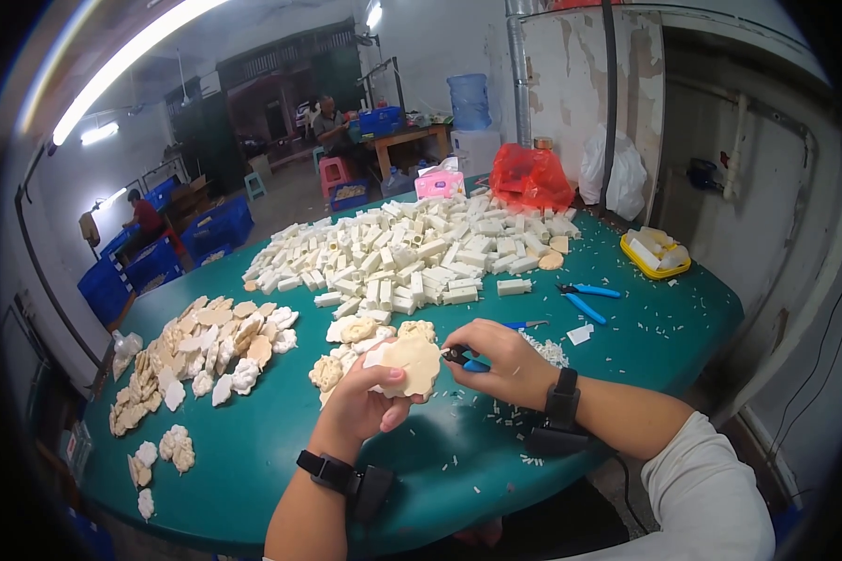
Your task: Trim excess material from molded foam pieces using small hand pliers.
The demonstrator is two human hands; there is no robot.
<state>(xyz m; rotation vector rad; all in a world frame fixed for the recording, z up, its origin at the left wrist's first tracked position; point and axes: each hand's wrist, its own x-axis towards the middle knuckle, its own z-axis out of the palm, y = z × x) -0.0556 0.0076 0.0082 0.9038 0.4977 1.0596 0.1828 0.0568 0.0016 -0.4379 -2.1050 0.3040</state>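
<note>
A green counter (496, 467) is seen, and everything below is placed relative to the beige scalloped disc (410, 365) held above its near middle. Beyond the disc, toward the far edge, a broad heap of white blocks (412, 251) is spread; to the disc's left, a spread of beige and white flat pieces (210, 346) is laid out, and a few more such pieces (346, 337) lie just behind and beneath the disc. To the disc's right and farther back, a pair of blue-handled pliers (585, 299) is left lying, and beyond that a yellow tray (655, 252) is set near the counter's far right edge. The disc itself is gripped by the left hand (365, 397), thumb pressed over its lower face and fingers curled behind it, with the flat face turned up toward the camera. The right hand (496, 360) is closed around a small blue-handled tool (465, 358), whose tip is brought to the disc's right edge; the tool's long axis runs roughly sideways, pointing leftward at the disc. The disc is thus found just left of the right hand, touching or nearly touching the tool tip.
</note>
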